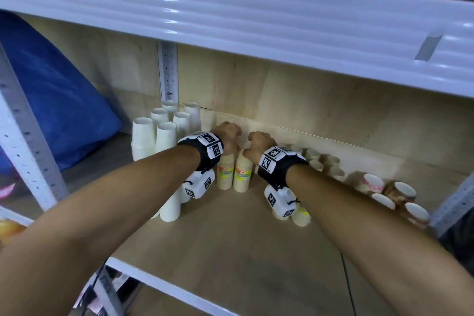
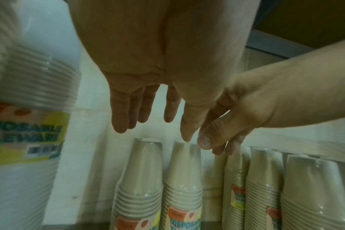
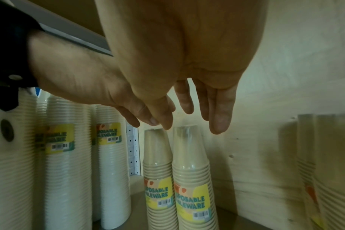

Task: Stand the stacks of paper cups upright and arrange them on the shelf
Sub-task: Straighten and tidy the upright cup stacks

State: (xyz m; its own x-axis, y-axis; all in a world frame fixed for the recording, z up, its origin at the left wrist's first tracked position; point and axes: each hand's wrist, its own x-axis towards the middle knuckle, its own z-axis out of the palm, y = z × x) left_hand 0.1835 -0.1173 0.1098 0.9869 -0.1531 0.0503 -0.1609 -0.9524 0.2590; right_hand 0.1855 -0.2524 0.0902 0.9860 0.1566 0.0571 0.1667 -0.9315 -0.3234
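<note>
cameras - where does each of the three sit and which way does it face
Head: worn on the head, looking forward and down into the shelf; both forearms, left hand and right hand show.
Left wrist: looks along the left hand's straight fingers down at two beige cup stacks; the right hand enters beside it.
Right wrist: looks along the right hand's fingers at the same stacks; the left hand enters.
Shared: all three show those two upright beige stacks.

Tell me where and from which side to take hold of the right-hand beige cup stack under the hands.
Probably best by its bare tapered top, from above. The right beige stack stands upright, pressed against the left beige stack, so its left flank is blocked; the narrow top is free under the right hand. Fingers could wrap front, back and open right side.
</note>
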